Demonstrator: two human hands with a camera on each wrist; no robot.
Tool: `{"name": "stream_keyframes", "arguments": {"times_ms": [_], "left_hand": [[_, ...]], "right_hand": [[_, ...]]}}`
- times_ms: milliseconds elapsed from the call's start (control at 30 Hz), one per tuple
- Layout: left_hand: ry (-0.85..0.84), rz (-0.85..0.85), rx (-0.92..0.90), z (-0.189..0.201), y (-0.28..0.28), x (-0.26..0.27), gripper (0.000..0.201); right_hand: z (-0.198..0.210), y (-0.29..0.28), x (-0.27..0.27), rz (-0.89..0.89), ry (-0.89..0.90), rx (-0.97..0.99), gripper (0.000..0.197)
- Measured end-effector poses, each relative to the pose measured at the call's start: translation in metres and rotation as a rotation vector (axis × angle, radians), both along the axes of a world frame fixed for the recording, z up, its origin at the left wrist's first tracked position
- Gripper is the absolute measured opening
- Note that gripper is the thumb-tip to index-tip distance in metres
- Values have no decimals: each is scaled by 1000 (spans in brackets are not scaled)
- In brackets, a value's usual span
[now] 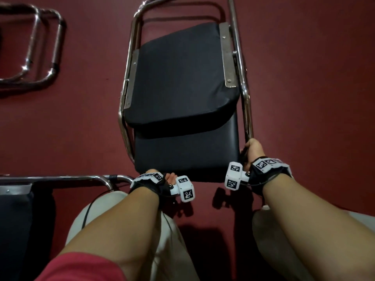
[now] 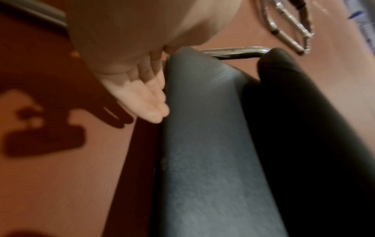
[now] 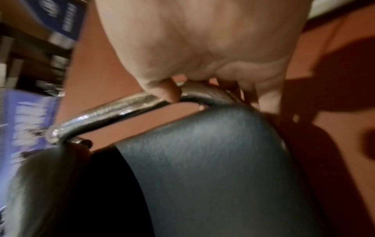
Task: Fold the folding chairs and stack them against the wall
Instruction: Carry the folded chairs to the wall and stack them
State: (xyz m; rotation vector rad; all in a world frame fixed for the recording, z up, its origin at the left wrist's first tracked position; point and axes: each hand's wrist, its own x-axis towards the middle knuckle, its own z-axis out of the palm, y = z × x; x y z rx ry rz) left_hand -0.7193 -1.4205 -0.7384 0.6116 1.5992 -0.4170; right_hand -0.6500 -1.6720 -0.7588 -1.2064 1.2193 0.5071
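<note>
On the dark red floor (image 1: 85,122), a folded chair of chromed steel tube with a black padded seat and backrest (image 1: 178,82) is held up before the person, its seat flattened against the backrest. A second black-padded chair (image 1: 18,209) stands near at the lower left, and further chrome frames (image 1: 34,49) lie well apart at the upper left. The right hand (image 1: 253,151) is wrapped round the chrome side tube, fingers (image 3: 168,91) curled over the bend. The left hand (image 1: 160,177) is laid flat on the backrest's top edge, fingers (image 2: 146,99) straight, nothing gripped. Since one side only is clasped, the chair could be swung or dropped when carried; the seat might fall open, and fingers could be pinched at the hinge.
</note>
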Motion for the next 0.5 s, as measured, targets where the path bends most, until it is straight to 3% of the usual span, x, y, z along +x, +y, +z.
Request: {"name": "stream_keyframes", "arguments": {"times_ms": [67, 167, 233, 300, 367, 433, 500], "left_hand": [[-57, -107, -18, -2, -11, -2, 43], [-121, -446, 82, -10, -36, 0, 46], [-130, -855, 188, -14, -45, 1, 57], [-94, -1477, 355, -11, -46, -4, 91], [-26, -1710, 402, -11, -44, -8, 111], [-33, -1642, 420, -43, -41, -8, 94], [-64, -1440, 235, -73, -38, -12, 61]], "right_hand": [[11, -8, 4, 56, -22, -33, 22], [24, -18, 8, 109, -55, -9, 20], [28, -23, 9, 137, -73, 33, 16], [34, -27, 10, 197, -82, 51, 12], [34, -31, 12, 264, -83, 76, 12], [34, -35, 13, 323, -72, 100, 18], [31, -38, 12, 344, -73, 123, 15]]}}
